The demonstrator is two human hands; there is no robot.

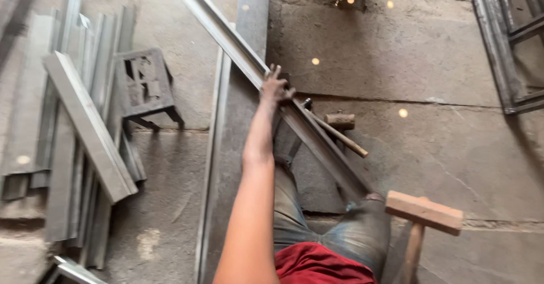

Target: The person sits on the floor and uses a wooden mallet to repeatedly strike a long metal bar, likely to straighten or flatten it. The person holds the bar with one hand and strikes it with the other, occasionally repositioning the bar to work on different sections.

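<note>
My left hand [276,88] is stretched out ahead of me, fingers spread and laid over the top edge of a long grey steel angle bar [266,74] — pressing on it more than wrapped around it, as far as the blur lets me judge. The bar runs slantwise across the concrete floor [430,148], from the far edge of view down to my bent knee in worn blue jeans [357,233]. It looks dull, dusty and straight. My right hand is out of sight, so I cannot tell its grip.

Just beyond the bar lies a wooden-handled hammer [339,130]. A wooden mallet [424,213] stands near my knee. Another flat steel strip [212,165] lies alongside on the floor. Toward the left edge sits a stack of grey metal channels [85,131] — beside it, a small dark metal stool [144,85].
</note>
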